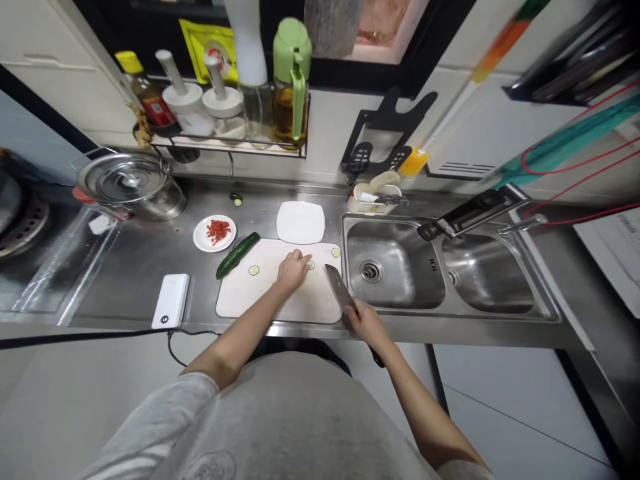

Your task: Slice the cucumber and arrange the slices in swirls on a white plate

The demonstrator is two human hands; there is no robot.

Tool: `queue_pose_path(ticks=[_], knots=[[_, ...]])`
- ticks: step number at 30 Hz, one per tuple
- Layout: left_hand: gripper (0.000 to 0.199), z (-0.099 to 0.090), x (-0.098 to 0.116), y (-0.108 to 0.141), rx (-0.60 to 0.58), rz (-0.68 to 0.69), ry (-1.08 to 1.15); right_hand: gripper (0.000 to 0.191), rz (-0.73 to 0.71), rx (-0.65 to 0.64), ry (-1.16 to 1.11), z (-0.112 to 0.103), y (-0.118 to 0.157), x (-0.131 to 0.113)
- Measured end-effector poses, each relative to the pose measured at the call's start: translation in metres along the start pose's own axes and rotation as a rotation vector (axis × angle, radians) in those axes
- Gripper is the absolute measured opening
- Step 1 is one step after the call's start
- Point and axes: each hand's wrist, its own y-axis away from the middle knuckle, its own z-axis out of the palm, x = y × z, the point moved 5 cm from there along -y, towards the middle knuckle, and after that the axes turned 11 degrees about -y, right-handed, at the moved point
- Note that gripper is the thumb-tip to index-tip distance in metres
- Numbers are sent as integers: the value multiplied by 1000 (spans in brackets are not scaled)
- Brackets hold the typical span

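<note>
My left hand (294, 269) is over the white cutting board (280, 303), its fingers drawn together at the edge of a cucumber slice (311, 265). My right hand (367, 323) is closed round the black handle of a kitchen knife (340, 288). The blade points up and left across the board's right edge. Two more slices lie flat on the board, one at its left and one in its far right corner. A long piece of cucumber (238, 256) rests along the board's left edge. Just behind the board sits a white square plate (301, 223).
A small plate (199, 241) of chopped red pieces and a lidded steel pot (165, 200) stand to the left. A white power bank (171, 301) lies near the front edge. To the right is a double sink (395, 267) with a tap (473, 212). Bottles fill the wall rack (240, 148).
</note>
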Motion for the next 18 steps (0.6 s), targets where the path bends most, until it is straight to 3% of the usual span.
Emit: queue_pose_path(ticks=[5,12,15,18], knots=[[23,5,9,-13,-53,70,-66,40,39,-10,-3,2,5,5],[17,-4,19,-9,-40,72,-4,38,2,6,-31,-2,0,5],[13,-8,4,5,-46,-71,111,38,3,-2,-19,-2,-4,2],[10,-10,-29,29,-47,-286,215,39,3,-22,-11,1,-6,-4]])
